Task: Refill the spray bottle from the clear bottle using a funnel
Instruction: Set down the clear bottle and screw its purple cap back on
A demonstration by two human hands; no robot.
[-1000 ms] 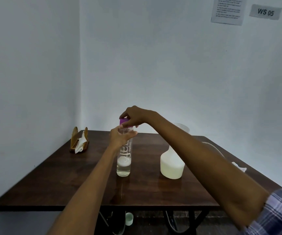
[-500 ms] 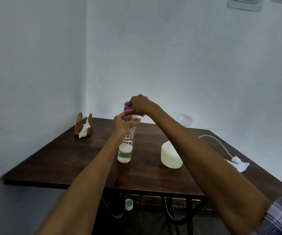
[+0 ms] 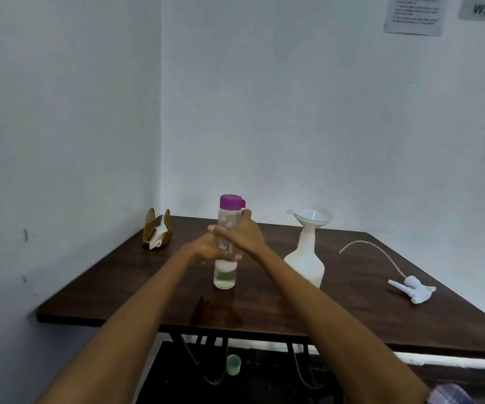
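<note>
The clear bottle [image 3: 225, 275] stands upright on the dark wooden table [image 3: 264, 313], a little liquid in its bottom. Its purple cap [image 3: 232, 202] sits on top. My right hand [image 3: 245, 236] wraps the bottle's middle from the right, its fingertips showing at the bottle's left side. Slightly blurred, my left hand [image 3: 201, 249] holds the bottle from the left, just below the right hand. The white spray bottle [image 3: 305, 265] stands to the right of the clear one, with a white funnel [image 3: 309, 217] seated in its open neck.
The spray head with its long tube [image 3: 413, 290] lies on the table at the right. A wooden napkin holder [image 3: 157, 232] stands at the back left corner. Walls close in on the left and behind. A small green cup [image 3: 233, 364] sits on the floor underneath.
My right hand has left the purple cap and dropped to the bottle's body. My left hand has slid from the neck down to the middle. The cap is uncovered.
</note>
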